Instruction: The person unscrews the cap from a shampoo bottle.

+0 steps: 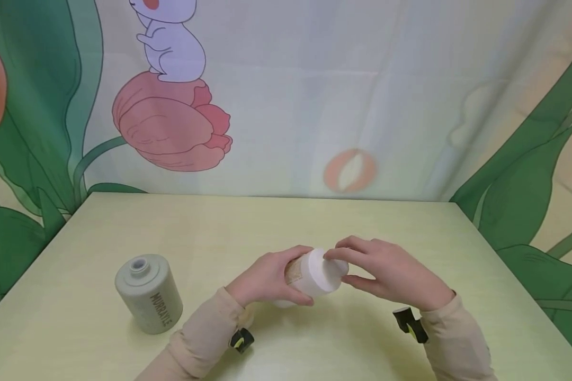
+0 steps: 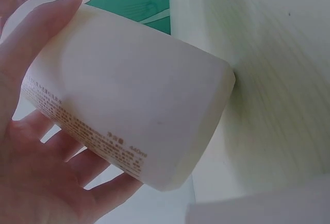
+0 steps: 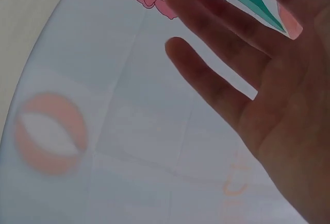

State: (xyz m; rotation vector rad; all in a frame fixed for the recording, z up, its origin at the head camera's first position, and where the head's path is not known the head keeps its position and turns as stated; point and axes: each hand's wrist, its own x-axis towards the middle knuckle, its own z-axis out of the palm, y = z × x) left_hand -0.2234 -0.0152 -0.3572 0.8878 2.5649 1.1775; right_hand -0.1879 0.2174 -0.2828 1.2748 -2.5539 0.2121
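My left hand (image 1: 271,278) grips a white bottle (image 1: 319,272), thumb on one side and fingers round the other. The bottle is tilted, its top pointing to the right. Brown small print and "440ml" show on its side (image 2: 129,95) in the left wrist view, its base close to the tabletop. My right hand (image 1: 386,267) is at the top end, index finger and thumb pinching the small white cap (image 1: 341,268). In the right wrist view the other fingers (image 3: 206,74) of that hand stretch out. To the left stands a grey-green bottle (image 1: 150,296) marked "MURRAYLE", with an open neck.
The pale yellow table (image 1: 219,227) runs back to a printed cloth (image 1: 286,106) with a rabbit, flowers and leaves. Black wrist devices (image 1: 241,339) sit at both sleeves.
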